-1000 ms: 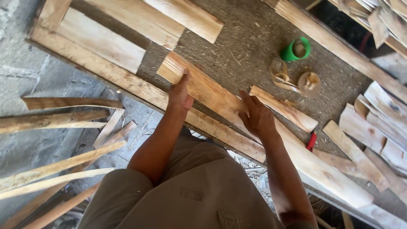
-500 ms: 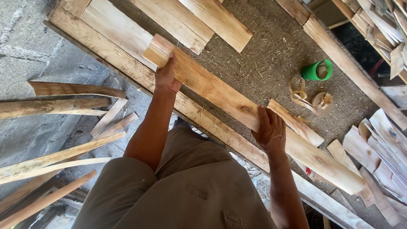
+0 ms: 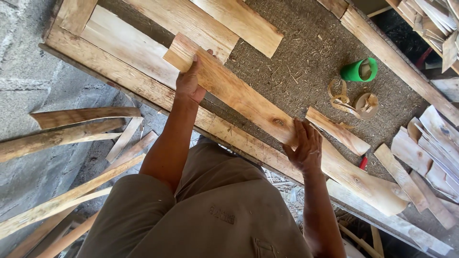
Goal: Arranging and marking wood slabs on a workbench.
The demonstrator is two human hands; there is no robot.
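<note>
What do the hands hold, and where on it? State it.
Both hold one long pale wooden plank: left hand near its far-left end, right hand around its middle.

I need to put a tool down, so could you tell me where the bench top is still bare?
Bare patch: between the long plank under both hands and the green cup, up toward the far rail. Crowded: stacked boards at top left, offcuts at right, tape scraps beside the cup.

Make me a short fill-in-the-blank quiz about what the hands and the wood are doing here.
1. Both hands hold one long wooden ____.
2. The left hand grips it near its squared ____.
3. The cup lying on the sawdust-covered table is coloured ____.
4. The right hand rests its fingers beside a dark ____ in the wood.

Missing words: plank; end; green; knot
</note>
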